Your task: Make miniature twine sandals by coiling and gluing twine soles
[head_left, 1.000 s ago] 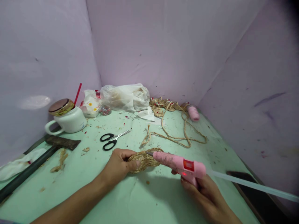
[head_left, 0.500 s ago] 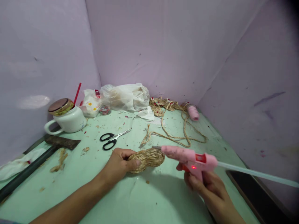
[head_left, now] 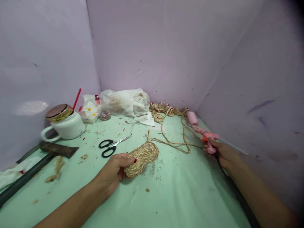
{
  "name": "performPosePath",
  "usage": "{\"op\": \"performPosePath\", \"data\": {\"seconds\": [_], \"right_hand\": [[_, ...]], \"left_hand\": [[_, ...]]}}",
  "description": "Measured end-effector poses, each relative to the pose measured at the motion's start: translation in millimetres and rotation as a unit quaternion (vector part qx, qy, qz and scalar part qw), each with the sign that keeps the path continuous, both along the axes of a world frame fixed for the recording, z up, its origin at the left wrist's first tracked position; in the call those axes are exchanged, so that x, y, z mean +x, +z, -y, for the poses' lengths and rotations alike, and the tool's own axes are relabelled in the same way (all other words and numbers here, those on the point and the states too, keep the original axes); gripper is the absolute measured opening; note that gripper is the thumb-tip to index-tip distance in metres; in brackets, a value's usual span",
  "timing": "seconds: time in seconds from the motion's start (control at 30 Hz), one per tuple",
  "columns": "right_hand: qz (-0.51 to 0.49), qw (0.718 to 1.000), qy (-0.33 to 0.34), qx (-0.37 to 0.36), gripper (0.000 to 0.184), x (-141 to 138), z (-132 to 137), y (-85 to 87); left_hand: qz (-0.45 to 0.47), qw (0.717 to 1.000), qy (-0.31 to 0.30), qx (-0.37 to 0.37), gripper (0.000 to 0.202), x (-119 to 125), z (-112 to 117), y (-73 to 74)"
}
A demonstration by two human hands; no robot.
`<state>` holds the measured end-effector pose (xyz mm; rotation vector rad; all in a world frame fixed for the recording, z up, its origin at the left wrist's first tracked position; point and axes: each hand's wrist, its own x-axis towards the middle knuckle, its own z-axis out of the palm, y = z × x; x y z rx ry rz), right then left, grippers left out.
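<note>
An oval coil of braided jute rope (head_left: 142, 155) lies on the green table (head_left: 171, 190). My left hand (head_left: 113, 171) grips its near end, thumb on top. A loose braided rope tail (head_left: 175, 142) runs from the coil toward the back corner. Far to the right, my right hand (head_left: 222, 153) is closed around a pink glue gun (head_left: 206, 136), its red light on, down at the table by the right wall. A clear glue stick (head_left: 234, 148) sticks out of its back.
Black-handled scissors (head_left: 110, 147) lie left of the coil. A hammer (head_left: 35, 167), a white mug with a gold lid (head_left: 63, 122), plastic bags (head_left: 123, 103), a pink thread spool (head_left: 192, 117) and more jute (head_left: 163, 109) ring the back. Purple walls close three sides.
My right hand has carried the glue gun away from the coil, far right and back toward the wall. My left hand still holds the coil, which has turned slightly.
</note>
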<state>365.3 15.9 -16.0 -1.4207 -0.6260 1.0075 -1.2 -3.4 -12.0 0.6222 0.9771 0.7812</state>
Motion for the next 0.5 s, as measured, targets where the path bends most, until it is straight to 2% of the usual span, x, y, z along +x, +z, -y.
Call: {"op": "performPosePath", "data": {"seconds": [0.1, 0.27, 0.4, 0.5], "right_hand": [[-0.007, 0.998, -0.031, -0.052, 0.015, -0.1, -10.4, -2.4], [0.008, 0.993, -0.038, -0.108, 0.028, -8.1, -20.8, -8.0], [0.052, 0.991, -0.011, -0.122, 0.028, -9.9, -34.3, -5.3], [0.114, 0.987, 0.005, -0.112, 0.029, -11.3, -47.7, 3.5]], "left_hand": [[-0.007, 1.0, 0.019, -0.006, 0.014, 0.1, 1.4, 2.1], [-0.015, 0.999, 0.017, -0.027, 0.024, 2.3, -0.8, 7.2], [0.006, 1.0, -0.001, -0.029, 0.029, 3.4, -3.0, 7.4], [0.013, 1.0, -0.008, -0.011, 0.028, 2.5, -3.0, 3.9]]}}
